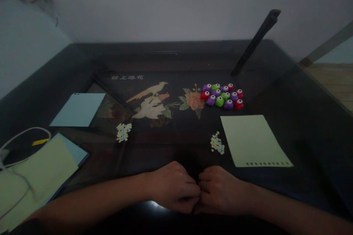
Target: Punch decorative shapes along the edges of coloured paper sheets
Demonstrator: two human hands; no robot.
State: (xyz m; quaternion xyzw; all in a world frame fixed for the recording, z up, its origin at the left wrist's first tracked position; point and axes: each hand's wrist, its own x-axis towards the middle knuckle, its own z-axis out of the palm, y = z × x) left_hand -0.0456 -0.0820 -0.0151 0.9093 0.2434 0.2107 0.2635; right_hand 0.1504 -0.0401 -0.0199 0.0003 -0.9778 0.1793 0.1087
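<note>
My left hand (176, 188) and my right hand (219, 191) are curled into loose fists at the table's near edge. Their knuckles meet in the middle, and no object shows in either one. A ring sits on a finger of the right hand. Beyond that hand lies a small heap of pale yellow and blue star-shaped pieces (217, 143). A similar heap of little pieces (123, 132) is further left. Several red, purple and green toys with white eye-like balls (223, 96) are grouped in rows at the back right.
A pale green notebook sheet (255, 140) lies right, a light blue sheet (78, 110) left. Papers (41, 176) and a white cable (26, 132) occupy the near left. Flower and bird pictures (153, 104) decorate the dark tabletop. A black bar (256, 42) slants at the back right.
</note>
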